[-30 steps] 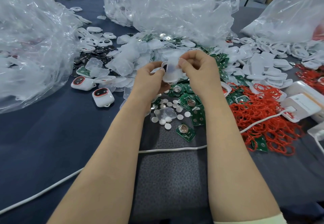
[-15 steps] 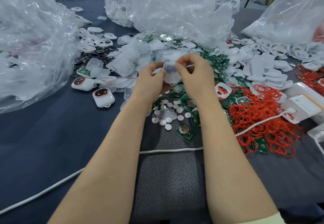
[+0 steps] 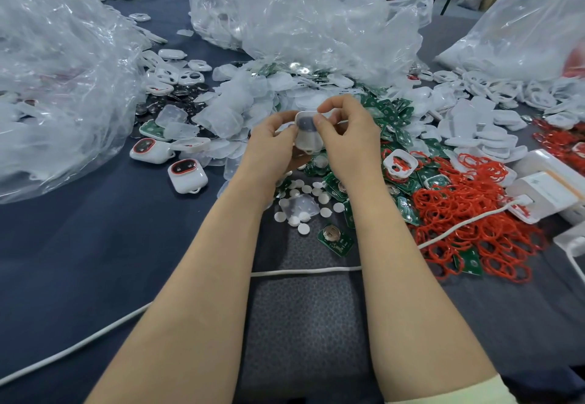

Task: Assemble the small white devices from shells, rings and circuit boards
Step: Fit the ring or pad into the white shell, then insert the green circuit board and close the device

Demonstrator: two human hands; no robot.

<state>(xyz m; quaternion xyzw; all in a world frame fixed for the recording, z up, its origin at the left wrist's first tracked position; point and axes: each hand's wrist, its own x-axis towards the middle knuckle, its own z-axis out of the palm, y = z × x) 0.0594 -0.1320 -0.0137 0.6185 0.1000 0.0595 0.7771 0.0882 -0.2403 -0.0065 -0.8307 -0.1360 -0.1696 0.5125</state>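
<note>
Both hands hold one small white shell above the middle of the table. My left hand grips its left side. My right hand pinches its top right, thumb over a dark round opening in the shell. Two finished white devices with red rings lie to the left. Green circuit boards and a heap of red rings lie below and right of the hands. Small white discs are scattered under the hands.
Large clear plastic bags stand at the left, back and right. Loose white shells spread at the right, translucent covers at the centre. White boxes sit at the right edge. A white cable crosses the dark cloth.
Both hands have stayed together on the shell. The shell has turned between the fingers, so a dark round opening now faces the camera under my right thumb.
</note>
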